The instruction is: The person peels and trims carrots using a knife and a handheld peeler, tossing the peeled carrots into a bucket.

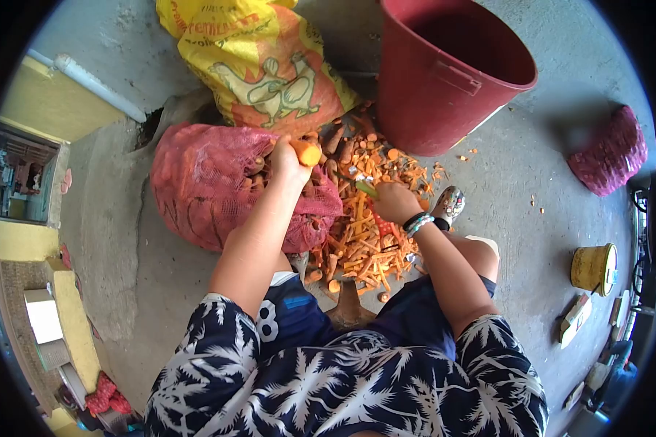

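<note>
My left hand (287,164) is closed around a carrot (307,153) whose pale orange cut end faces up. It is above the open mouth of a red mesh sack (204,186) in which more carrots show. My right hand (396,203) grips a green handle (366,189), seemingly a knife's; its blade is hard to make out. Below and between the hands, a heap of carrot peelings and cut pieces (372,251) spreads over the floor, with whole unpeeled carrots (334,138) along its far side.
A tall red bin (430,109) stands beyond the heap, next to a yellow printed sack (270,80). To the right are a purple mesh sack (612,153) and a yellow bucket (590,269). My shod foot (450,205) rests at the heap's right edge.
</note>
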The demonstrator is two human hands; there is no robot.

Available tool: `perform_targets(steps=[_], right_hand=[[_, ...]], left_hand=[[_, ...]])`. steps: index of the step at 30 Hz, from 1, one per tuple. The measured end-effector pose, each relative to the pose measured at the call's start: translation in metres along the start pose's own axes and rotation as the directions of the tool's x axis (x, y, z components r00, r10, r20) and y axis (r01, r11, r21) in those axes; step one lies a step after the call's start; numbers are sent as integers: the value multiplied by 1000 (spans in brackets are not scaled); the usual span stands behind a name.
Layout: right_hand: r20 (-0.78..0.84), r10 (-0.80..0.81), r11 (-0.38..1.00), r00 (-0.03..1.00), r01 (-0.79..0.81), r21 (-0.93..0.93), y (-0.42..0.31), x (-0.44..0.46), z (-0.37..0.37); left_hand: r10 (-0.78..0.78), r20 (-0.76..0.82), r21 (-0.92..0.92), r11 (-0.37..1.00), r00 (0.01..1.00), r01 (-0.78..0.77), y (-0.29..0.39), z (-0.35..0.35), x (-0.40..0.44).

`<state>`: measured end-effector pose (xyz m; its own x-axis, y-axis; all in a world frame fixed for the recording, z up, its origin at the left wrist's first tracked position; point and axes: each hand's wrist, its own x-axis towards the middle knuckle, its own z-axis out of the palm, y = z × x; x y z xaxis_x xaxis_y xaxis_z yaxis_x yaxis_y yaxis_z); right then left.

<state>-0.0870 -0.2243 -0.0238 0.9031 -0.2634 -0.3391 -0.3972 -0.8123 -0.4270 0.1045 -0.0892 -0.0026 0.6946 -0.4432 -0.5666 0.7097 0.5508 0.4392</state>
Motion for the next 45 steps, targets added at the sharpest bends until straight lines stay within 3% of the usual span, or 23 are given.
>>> perform_targets(steps=[3, 4, 6, 7, 8, 9, 11, 13, 15, 17, 18, 19, 20, 21, 23, 25, 30, 31, 33, 34, 39, 41, 45], right_hand=[[13, -32, 999, 999, 32, -12, 2, 1, 6], [12, -31, 999, 999, 30, 11, -3, -3, -2], [-3, -29, 1000, 1000, 29, 8, -1, -6, -4], [-12, -28, 1000, 1000, 28, 1, 1, -7, -4], [-5, -24, 1000, 1000, 24, 2, 2, -9, -6], [-12, -1, 1000, 1000, 1, 8, 3, -12, -10], [-10, 20, 1000, 1000, -20, 18, 3, -16, -17], [-30, 70, 996, 997, -69, 50, 6, -19, -23], [-75, 82, 996, 994, -78, 50, 13, -21, -22], [-136, 38, 999, 990, -33, 38, 22, -22, -17], [-171, 47, 999, 984, -46, 10, 25, -22, -11], [-171, 48, 999, 984, -47, 8, 27, -22, -9], [-154, 61, 998, 986, -61, 2, 28, -21, -7], [-136, 76, 997, 988, -78, -3, 28, -20, -6], [-49, 180, 983, 982, -178, 36, 22, -15, -6], [-144, 157, 987, 977, -158, 5, 21, -11, 1], [-310, -9, 1000, 951, 10, 1, 22, 13, 1], [-309, -5, 1000, 951, 6, 2, 22, 17, 0], [-57, 188, 927, 980, -158, 339, 19, 20, -6], [-199, 120, 951, 973, -55, 305, 30, 22, 14], [-112, 209, 951, 971, -175, 254, 25, 18, 2], [-82, 227, 946, 970, -200, 255, 24, 22, -5], [-52, 210, 949, 976, -191, 252, 22, 29, -9]], left_hand=[[44, -190, 127, 992, 981, -20, -15, 53, -17], [49, 74, 92, 994, 996, -56, -15, 61, 13], [60, 331, 175, 977, 942, -124, -6, 147, -29], [35, 595, 186, 966, 803, -181, 1, 176, -24], [32, 590, 187, 967, 807, -175, 6, 200, -30], [119, 709, 188, 918, 695, -348, 12, 225, -39], [214, 893, 113, 746, 397, -656, 22, 259, -56], [125, 934, 216, 547, 334, -809, 38, 241, -63], [3, 957, 288, 53, 289, -956, 51, 198, -43], [16, 905, 420, -177, 424, -890, 52, 112, 27], [28, 669, 701, -358, 743, -617, 52, 75, 37], [-42, 493, 742, -501, 869, -445, 58, 31, 69], [-37, 483, 725, -543, 875, -423, 59, -17, 87], [-113, 349, 599, -737, 930, -314, 63, -53, 113], [3, 171, 663, -740, 985, -113, 57, -86, 107], [105, -46, 647, -755, 993, 110, 54, -112, 122], [113, 206, 490, -872, 972, -2, 26, -122, 158], [44, 303, 429, -898, 952, -94, 21, -120, 169], [-8, 322, 479, -861, 947, -170, 7, -111, 189], [-9, 365, 473, -859, 931, -194, -3, -128, 221], [-15, 280, 296, -950, 960, -101, -41, -151, 290], [-93, 207, 52, -993, 974, -106, -51, -161, 311], [-3, 271, 108, -994, 963, -34, -64, -167, 321]])
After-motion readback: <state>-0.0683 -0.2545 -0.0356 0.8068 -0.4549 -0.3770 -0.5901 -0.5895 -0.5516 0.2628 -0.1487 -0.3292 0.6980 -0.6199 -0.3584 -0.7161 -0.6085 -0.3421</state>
